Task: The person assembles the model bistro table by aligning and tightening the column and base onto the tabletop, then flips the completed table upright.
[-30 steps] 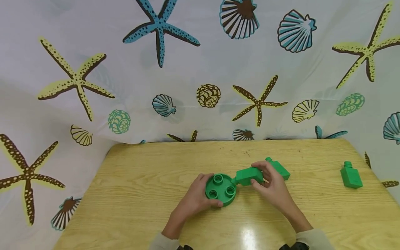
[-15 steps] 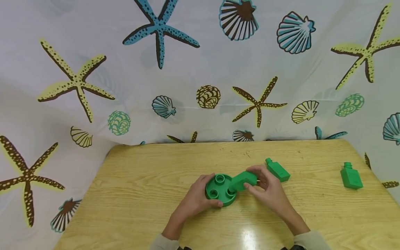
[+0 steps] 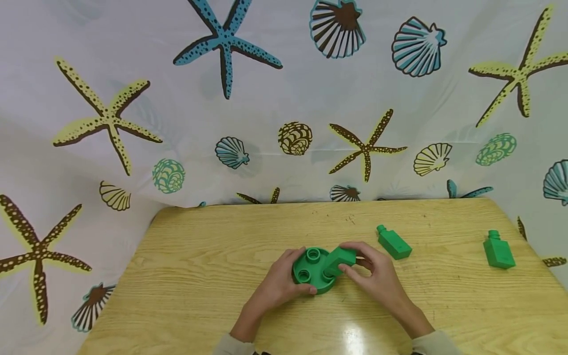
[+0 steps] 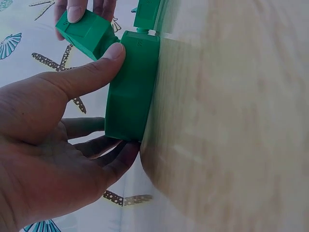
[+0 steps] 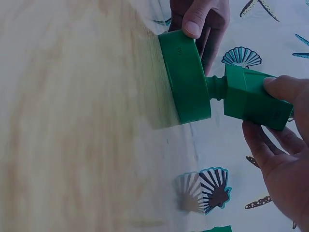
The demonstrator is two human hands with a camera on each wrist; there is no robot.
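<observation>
- Left hand (image 3: 281, 281) has a proper hold on the round green base (image 3: 316, 265), thumb at the near edge and fingers wrapped round the side.
- That base looks to be sitting on the wooden table (image 3: 199, 276), hollow side up, pretty much in front of the person.
- Inside it there are three ring-shaped sockets; two of them, the far one (image 3: 313, 254) and the near-left one (image 3: 303, 276), have nothing in them.
- Right hand (image 3: 377, 276) is pinching a green bottle-shaped block (image 3: 340, 259), thumb on one side, fingers on the other.
- The block is tilted, neck down at the right-hand socket. The right wrist cam shows some of the ridged neck (image 5: 217, 88) between block and base; can't tell how deep it goes.
- Two more of these blocks are on the table: one on its side (image 3: 395, 242) just beyond the right hand, neck pointing away and left, and another (image 3: 499, 252) well off to the right, neck pointing away.
- Backdrop is a white cloth (image 3: 266, 108) with starfish and shells all over it, hanging behind the table and along both sides.
</observation>
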